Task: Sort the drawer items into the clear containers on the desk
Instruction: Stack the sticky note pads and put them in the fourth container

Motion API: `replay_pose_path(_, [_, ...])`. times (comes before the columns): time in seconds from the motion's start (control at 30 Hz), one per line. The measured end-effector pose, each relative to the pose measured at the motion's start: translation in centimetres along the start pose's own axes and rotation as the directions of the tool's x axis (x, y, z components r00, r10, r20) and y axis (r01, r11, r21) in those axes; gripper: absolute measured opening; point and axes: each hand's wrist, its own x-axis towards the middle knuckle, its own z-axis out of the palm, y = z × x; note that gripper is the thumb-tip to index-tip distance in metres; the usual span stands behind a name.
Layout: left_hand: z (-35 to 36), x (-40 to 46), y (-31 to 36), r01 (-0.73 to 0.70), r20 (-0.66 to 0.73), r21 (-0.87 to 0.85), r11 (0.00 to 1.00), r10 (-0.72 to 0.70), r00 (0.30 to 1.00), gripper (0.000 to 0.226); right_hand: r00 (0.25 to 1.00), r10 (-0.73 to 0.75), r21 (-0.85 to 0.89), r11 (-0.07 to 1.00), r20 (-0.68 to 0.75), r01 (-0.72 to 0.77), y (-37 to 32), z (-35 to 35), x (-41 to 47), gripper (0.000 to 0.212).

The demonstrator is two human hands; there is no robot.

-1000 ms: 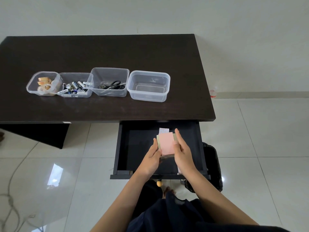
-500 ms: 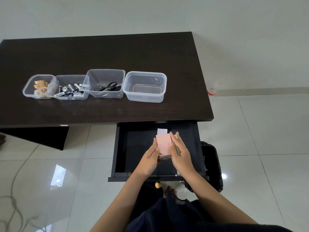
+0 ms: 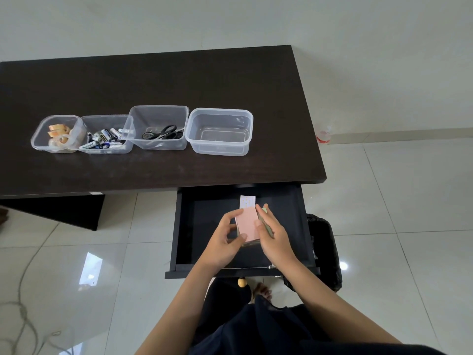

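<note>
Over the open black drawer [image 3: 202, 226] both hands hold a stack of sticky-note pads [image 3: 247, 223] with a pink pad on top. My left hand [image 3: 225, 237] grips its left edge and lower corner. My right hand [image 3: 272, 233] grips its right edge, where a green pad shows under the fingers. A small white patterned pad [image 3: 247, 201] pokes out behind the stack. On the dark desk [image 3: 179, 80] stand four clear containers: tape rolls [image 3: 57, 134], batteries [image 3: 106, 139], black scissors [image 3: 161, 134], and an empty one [image 3: 220, 131] at the right.
A black bin bag [image 3: 325, 249] sits right of the drawer. A yellow drawer knob [image 3: 242, 282] hangs below the drawer front. A cable [image 3: 23, 311] trails over the glossy white floor tiles at the left. A small red-and-white object [image 3: 323, 137] lies by the wall.
The pads have been squared together between my hands and tilted a little. The view has shifted slightly, so the desk sits lower and more to the left.
</note>
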Motion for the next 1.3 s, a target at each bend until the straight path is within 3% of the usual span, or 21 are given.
replay_pose_path(0.13, [-0.3,-0.2,-0.7,0.053,-0.045,-0.097,0.994,-0.057,0.997,0.049,1.0,-0.005,-0.037,0.999,0.024,0.006,0.9,-0.5,0.6,0.04])
replay_pose_path(0.27, [-1.2,-0.6,-1.8,0.102,-0.111,-0.141,0.985,-0.118,0.987,0.05,0.993,0.084,-0.179,0.979,-0.08,-0.097,2.9,-2.7,1.9,0.043])
replay_pose_path(0.4, [-2.3,-1.1,-2.6,0.118,-0.151,-0.159,0.98,-0.142,0.978,0.05,0.967,0.253,-0.53,0.821,0.002,-0.214,5.3,-4.6,3.1,0.046])
replay_pose_path(0.53, [-2.6,-1.4,-3.3,0.127,-0.162,-0.166,0.978,-0.154,0.975,0.05,0.914,0.382,-0.759,0.633,0.136,-0.151,6.8,-4.4,3.5,0.045])
replay_pose_path(0.77, [-2.1,-1.9,-4.2,0.15,-0.169,-0.185,0.971,-0.182,0.969,0.05,0.933,0.34,-0.855,0.512,0.116,-0.08,7.7,-4.3,3.6,0.053])
replay_pose_path(0.87, [-1.8,-2.1,-4.3,0.163,-0.153,-0.187,0.969,-0.192,0.969,0.05,0.935,0.334,-0.892,0.449,0.121,-0.045,7.3,-4.3,3.6,0.033])
replay_pose_path(0.93, [-1.6,-2.2,-4.3,0.168,-0.145,-0.187,0.968,-0.197,0.97,0.05,0.949,0.29,-0.885,0.465,0.126,-0.024,7.0,-4.3,3.4,0.018])
replay_pose_path(1.03, [-1.4,-2.4,-4.3,0.17,-0.14,-0.197,0.965,-0.2,0.97,0.049,0.978,0.17,-0.811,0.584,0.122,0.0,6.6,-4.7,2.6,0.013])
replay_pose_path(1.17, [-1.3,-2.4,-4.3,0.172,-0.141,-0.183,0.968,-0.199,0.97,0.049,1.0,-0.012,-0.578,0.816,0.003,0.012,4.2,-5.1,1.7,0.013])
replay_pose_path(1.3, [-1.5,-2.2,-3.8,0.162,-0.135,-0.174,0.971,-0.187,0.973,0.049,0.983,-0.14,-0.41,0.909,-0.12,0.079,0.6,-5.2,1.5,0.021])
